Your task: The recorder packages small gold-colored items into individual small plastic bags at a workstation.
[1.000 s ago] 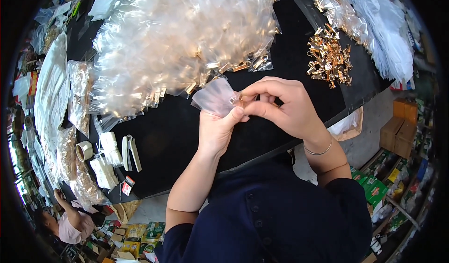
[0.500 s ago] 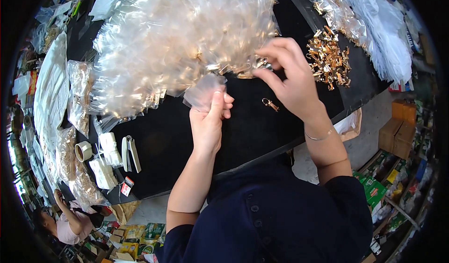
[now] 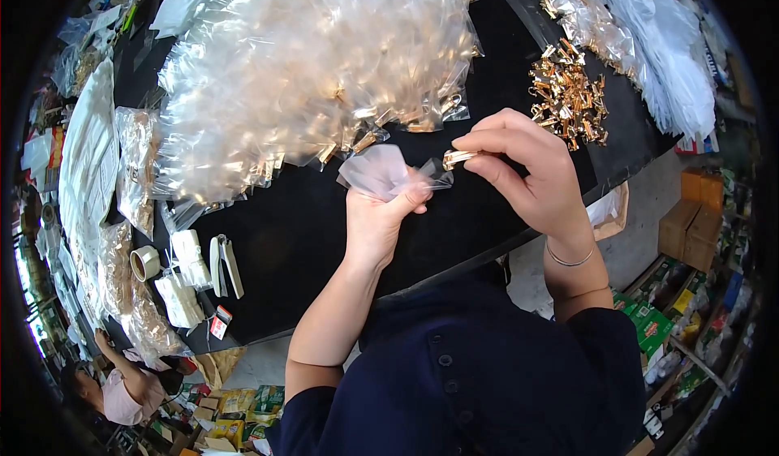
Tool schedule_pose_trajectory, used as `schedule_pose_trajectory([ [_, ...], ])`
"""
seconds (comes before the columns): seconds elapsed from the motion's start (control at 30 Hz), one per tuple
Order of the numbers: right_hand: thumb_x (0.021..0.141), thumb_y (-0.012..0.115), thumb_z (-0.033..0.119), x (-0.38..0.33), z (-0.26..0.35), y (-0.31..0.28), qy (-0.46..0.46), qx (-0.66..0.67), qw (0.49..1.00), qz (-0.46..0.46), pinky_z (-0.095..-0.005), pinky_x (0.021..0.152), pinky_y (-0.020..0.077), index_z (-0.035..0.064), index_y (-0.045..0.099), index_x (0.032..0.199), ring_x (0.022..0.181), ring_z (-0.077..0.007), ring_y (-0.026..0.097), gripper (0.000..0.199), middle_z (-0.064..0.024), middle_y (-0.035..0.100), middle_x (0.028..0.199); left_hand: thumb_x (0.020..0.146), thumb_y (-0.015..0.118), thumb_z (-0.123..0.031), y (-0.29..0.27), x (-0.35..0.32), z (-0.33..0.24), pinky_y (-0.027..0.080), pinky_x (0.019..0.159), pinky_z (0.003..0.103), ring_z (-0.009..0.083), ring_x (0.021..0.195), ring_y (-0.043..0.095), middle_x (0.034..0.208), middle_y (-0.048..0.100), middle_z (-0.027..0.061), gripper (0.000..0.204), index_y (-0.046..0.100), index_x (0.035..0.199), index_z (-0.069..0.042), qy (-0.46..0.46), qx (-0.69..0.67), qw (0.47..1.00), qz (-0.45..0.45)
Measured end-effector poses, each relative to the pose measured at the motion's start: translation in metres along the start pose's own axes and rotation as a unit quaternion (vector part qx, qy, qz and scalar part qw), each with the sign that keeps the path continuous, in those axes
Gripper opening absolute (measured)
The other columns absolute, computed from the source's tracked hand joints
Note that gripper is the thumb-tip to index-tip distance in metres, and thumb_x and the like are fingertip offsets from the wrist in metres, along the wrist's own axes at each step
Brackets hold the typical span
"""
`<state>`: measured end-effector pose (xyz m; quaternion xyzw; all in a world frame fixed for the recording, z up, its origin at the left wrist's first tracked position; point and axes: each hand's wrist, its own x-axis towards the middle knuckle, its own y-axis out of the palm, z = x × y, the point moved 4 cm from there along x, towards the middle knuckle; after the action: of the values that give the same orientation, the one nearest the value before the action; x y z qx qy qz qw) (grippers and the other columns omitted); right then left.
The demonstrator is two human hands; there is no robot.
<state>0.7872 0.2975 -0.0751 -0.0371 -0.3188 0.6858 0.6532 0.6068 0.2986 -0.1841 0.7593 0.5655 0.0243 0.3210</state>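
My left hand (image 3: 381, 221) is closed on a clear plastic bag (image 3: 375, 170), thumb on top, with a flap of clear film fanning out toward the right. Just right of that flap, my right hand (image 3: 531, 164) pinches a small gold metal clasp (image 3: 460, 158) between thumb and fingers. The clasp is right by the film's edge; I cannot tell whether they touch. Beyond both hands spreads a big heap of clear bags (image 3: 316, 75), gold pieces showing inside them. A pile of loose gold clasps (image 3: 570, 99) lies on the black table to the right.
White plastic bags (image 3: 661, 50) lie at the far right. On the left are a tape roll (image 3: 146, 263), white bundles (image 3: 190, 260), a white folded strip (image 3: 225, 267) and more filled bags (image 3: 138, 168). Cartons (image 3: 688, 233) stand beyond the table. Another person (image 3: 122, 391) is at lower left.
My right hand has come from the heap's edge toward me and now holds a clasp; the single clasp lying on the table is gone. My left hand moved slightly right with the bag.
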Motion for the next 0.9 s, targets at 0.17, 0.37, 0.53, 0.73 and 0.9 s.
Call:
schedule_pose_trajectory([
  [0.17, 0.076, 0.075, -0.004, 0.002, 0.006, 0.01, -0.019, 0.008, 1.0, 0.017, -0.0236, 0.061, 0.0471, -0.001, 0.069, 0.096, 0.071, -0.0121, 0.061, 0.021, -0.0077, 0.065, 0.088, 0.083, 0.076, -0.006, 0.002, 0.0, 0.001, 0.051, 0.064, 0.024, 0.0152, 0.079, 0.063, 0.097, 0.066, 0.0092, 0.029, 0.061, 0.107, 0.001, -0.038, -0.054, 0.998, 0.008],
  [0.37, 0.077, 0.073, -0.003, -0.003, -0.002, 0.025, 0.09, 0.075, 0.989, 0.093, -0.0254, 0.06, 0.0466, -0.0004, 0.069, 0.095, 0.07, -0.0171, 0.06, 0.019, -0.0076, 0.064, 0.087, 0.085, 0.075, -0.008, 0.006, -0.004, 0.0, 0.054, 0.07, 0.024, 0.0136, 0.085, 0.066, 0.099, 0.069, 0.0074, 0.029, 0.063, 0.109, 0.001, -0.036, -0.035, 0.999, 0.0],
  [0.53, 0.079, 0.071, -0.003, -0.001, 0.0, 0.022, -0.07, -0.028, 0.993, 0.092, -0.0284, 0.059, 0.047, 0.0012, 0.068, 0.096, 0.069, -0.0196, 0.059, 0.018, -0.0087, 0.062, 0.084, 0.087, 0.074, -0.011, 0.007, -0.005, -0.001, 0.055, 0.074, 0.025, 0.0138, 0.088, 0.066, 0.101, 0.069, 0.008, 0.029, 0.063, 0.11, 0.002, -0.026, -0.006, 0.999, 0.019],
  [0.73, 0.08, 0.07, 0.001, 0.022, -0.029, -0.01, -0.01, -0.134, 0.99, 0.045, -0.034, 0.07, 0.0488, 0.0029, 0.068, 0.099, 0.082, -0.0234, 0.06, 0.019, -0.0106, 0.061, 0.092, 0.1, 0.057, -0.02, -0.004, 0.001, -0.011, 0.055, 0.075, 0.026, 0.0153, 0.09, 0.066, 0.104, 0.069, 0.0116, 0.028, 0.062, 0.111, 0.004, 0.038, 0.065, 0.997, -0.024],
  [0.9, 0.082, 0.072, 0.018, 0.021, -0.077, 0.012, -0.001, -0.229, 0.973, -0.038, -0.0415, 0.099, 0.0406, 0.0102, 0.052, 0.131, 0.122, -0.0335, 0.047, 0.053, -0.0162, 0.049, 0.132, 0.105, 0.044, -0.024, 0.011, 0.006, -0.008, 0.055, 0.075, 0.026, 0.0162, 0.094, 0.066, 0.108, 0.069, 0.0144, 0.035, 0.062, 0.112, 0.006, 0.046, 0.164, 0.982, 0.08],
])
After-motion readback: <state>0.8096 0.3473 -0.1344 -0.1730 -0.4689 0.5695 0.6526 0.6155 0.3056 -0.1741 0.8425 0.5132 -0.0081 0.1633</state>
